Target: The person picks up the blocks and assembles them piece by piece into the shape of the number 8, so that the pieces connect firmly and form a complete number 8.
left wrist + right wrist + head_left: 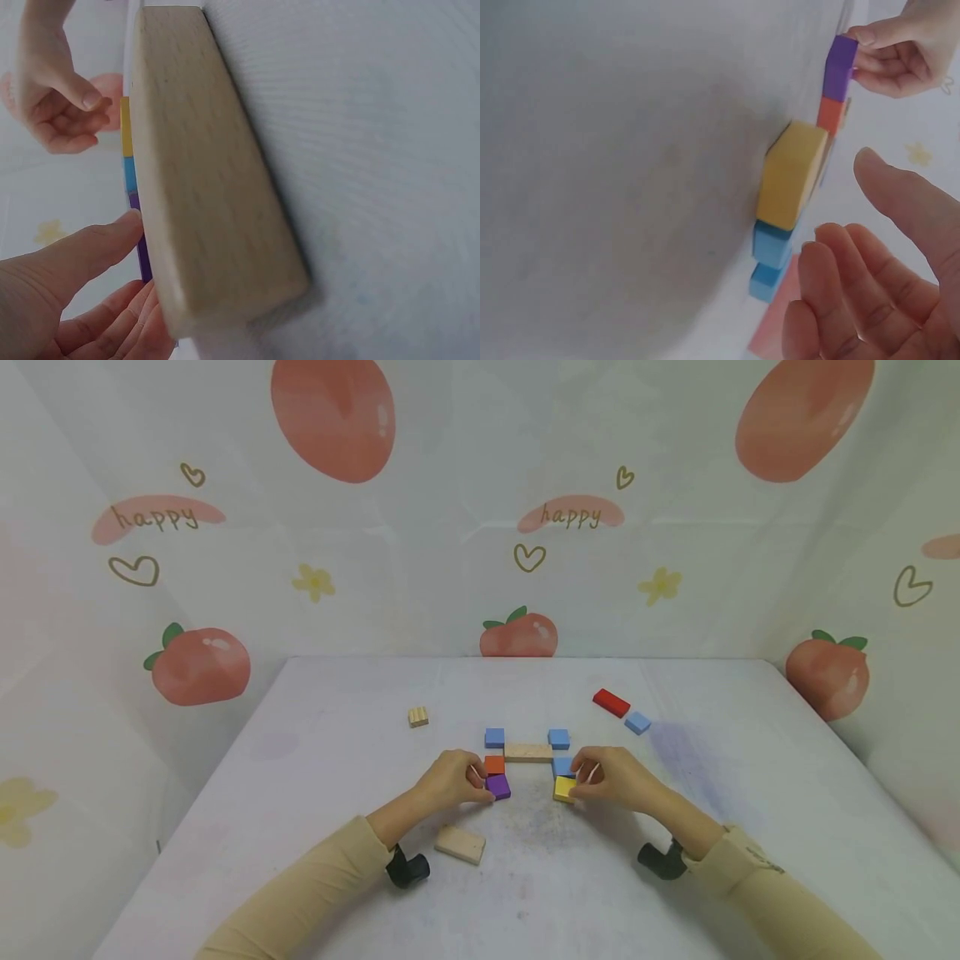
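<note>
In the head view my left hand [453, 779] is at a purple block [497, 787], which sits slightly turned in front of an orange block [494, 765]. Thumb and fingertips pinch its sides, as the right wrist view also shows. My right hand [617, 779] hovers beside a yellow block [791, 176], thumb and fingers spread apart and holding nothing. That yellow block stands in front of a blue block [563, 767]. Farther back, a long wooden block [528, 752] bridges the space between the two rows, with a blue block [494, 737] behind its left end and another blue block [558, 739] behind its right.
A plain wooden block [461, 844] lies near my left wrist and fills much of the left wrist view. Toward the back are a small ridged wooden block [418, 717], a red block [611, 702] and a loose blue block [637, 722]. A printed curtain [450, 568] hangs behind the table.
</note>
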`<act>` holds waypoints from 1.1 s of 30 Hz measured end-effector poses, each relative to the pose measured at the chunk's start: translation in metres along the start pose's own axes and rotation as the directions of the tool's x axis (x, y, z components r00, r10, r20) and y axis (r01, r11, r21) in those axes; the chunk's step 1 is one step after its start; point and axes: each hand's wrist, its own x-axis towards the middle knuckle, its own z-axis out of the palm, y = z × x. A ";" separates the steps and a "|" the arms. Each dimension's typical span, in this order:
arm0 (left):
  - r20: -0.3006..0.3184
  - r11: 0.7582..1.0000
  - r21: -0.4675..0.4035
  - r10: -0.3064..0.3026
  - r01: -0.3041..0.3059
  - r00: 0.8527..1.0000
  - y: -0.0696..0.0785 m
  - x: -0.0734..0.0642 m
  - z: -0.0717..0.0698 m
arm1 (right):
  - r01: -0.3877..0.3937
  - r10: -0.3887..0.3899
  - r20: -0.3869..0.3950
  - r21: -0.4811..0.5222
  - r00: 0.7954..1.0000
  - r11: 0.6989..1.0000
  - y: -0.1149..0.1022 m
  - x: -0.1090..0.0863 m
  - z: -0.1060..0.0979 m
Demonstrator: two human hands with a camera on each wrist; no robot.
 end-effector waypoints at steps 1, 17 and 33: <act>-0.002 1.000 0.001 0.002 -0.002 1.000 0.000 0.000 0.000 | 0.006 -0.006 -0.006 0.001 1.000 1.000 -0.002 0.000 0.000; -0.006 1.000 -0.003 0.008 -0.008 1.000 -0.002 0.001 0.001 | 0.148 -0.168 0.105 0.174 0.980 0.974 -0.044 0.010 0.031; -0.015 0.999 0.000 0.038 -0.038 0.999 -0.003 0.000 -0.001 | 0.146 -0.199 0.230 0.229 0.953 0.962 -0.074 0.019 0.069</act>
